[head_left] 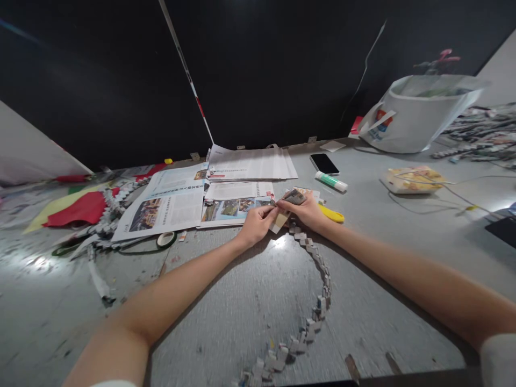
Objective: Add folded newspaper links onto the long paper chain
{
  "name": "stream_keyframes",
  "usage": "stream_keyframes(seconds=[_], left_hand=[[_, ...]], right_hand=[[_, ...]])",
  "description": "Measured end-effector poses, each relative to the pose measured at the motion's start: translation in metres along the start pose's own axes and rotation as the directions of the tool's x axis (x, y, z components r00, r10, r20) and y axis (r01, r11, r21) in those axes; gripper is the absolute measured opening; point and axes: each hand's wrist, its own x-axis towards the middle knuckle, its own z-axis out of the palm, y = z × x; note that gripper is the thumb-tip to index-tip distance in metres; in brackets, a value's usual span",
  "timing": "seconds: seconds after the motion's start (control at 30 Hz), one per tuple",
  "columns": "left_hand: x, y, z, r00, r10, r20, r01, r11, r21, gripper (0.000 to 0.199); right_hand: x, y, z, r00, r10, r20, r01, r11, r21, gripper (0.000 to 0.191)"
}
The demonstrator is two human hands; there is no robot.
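Note:
Both hands meet over the middle of the grey table, fingers closed on a small folded piece of newspaper (281, 219). My left hand (258, 223) pinches it from the left. My right hand (304, 209) grips its upper end, where a darker printed part shows between thumb and fingers. A chain of folded paper links (325, 285) curves from under my right hand down to the table's front edge. Whether the held piece is joined to the chain I cannot tell. A yellow-handled tool (331, 213) lies just beside my right hand, partly covered.
Newspaper sheets (177, 201) spread left of centre, with green tape (166, 239) below. Behind my right hand are a glue stick (331, 181) and a phone (324, 164). A tissue pack (415, 180) and a white bag (419, 118) stand right. Red paper (80, 209) lies left.

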Motion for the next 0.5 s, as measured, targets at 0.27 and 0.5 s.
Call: stream_keyframes(seconds=[0.27,0.5], left_hand=[[0.003,0.001,0.0,0.998,-0.049,-0.043,0.045,0.994,-0.104,0.057],[0.001,0.005,-0.002,0.99,-0.052,-0.13,0.04,0.995,-0.093,0.047]], right_hand=[[0.006,0.006,-0.003,0.979,0.019,-0.201,-0.001,0.996,0.087,0.045],[0.007,0.01,-0.004,0.958,0.086,-0.272,-0.036,0.982,0.186,0.04]])
